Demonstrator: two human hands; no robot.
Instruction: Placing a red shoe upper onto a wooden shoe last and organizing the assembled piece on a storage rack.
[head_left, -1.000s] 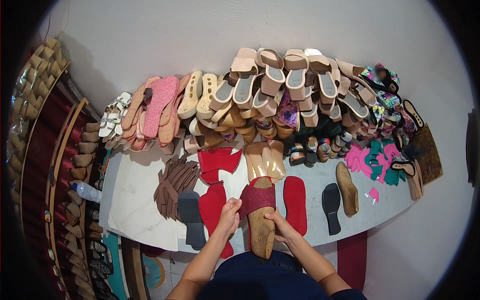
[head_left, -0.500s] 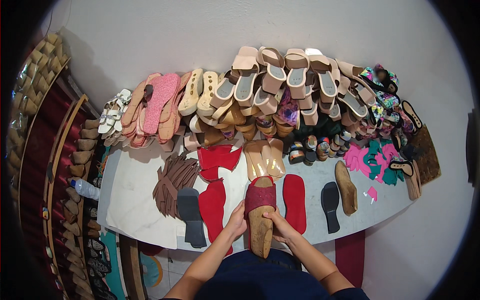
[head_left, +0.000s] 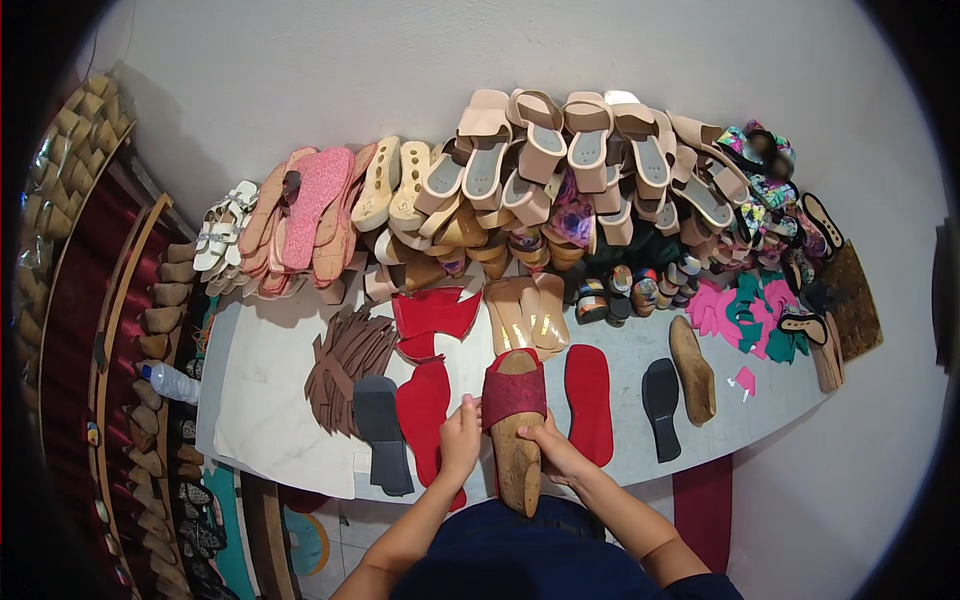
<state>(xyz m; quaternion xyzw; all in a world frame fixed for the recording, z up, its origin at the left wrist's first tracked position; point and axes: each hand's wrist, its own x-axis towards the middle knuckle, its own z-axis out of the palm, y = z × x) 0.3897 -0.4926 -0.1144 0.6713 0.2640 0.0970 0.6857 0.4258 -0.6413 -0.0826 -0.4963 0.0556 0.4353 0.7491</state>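
Observation:
My right hand (head_left: 553, 447) is closed round a wooden shoe last (head_left: 518, 470), its thumb lying across the top. Over the front of the last sits a dark red strap (head_left: 515, 394), and a brighter red edge shows under it. Upright at the strap's left side is my left hand (head_left: 461, 437), thumb raised and fingers partly hidden; it appears off the shoe, with nothing seen in it. A red sole-shaped piece (head_left: 589, 405) lies to the right of the last. Another red piece (head_left: 424, 405) lies beside my left hand, next to a black sole (head_left: 381, 430).
Brown strips (head_left: 348, 368), red scraps (head_left: 437, 318) and tan insoles (head_left: 525, 312) lie farther back. Heeled sandals (head_left: 540, 150) are piled against the wall. At right are a black sole (head_left: 660, 410), another last (head_left: 692, 370) and pink scraps (head_left: 712, 308). A rack of lasts (head_left: 160, 320) stands left.
My left hand has come away from the strap's edge and turned more upright. My right hand keeps hold of the last, which has barely moved.

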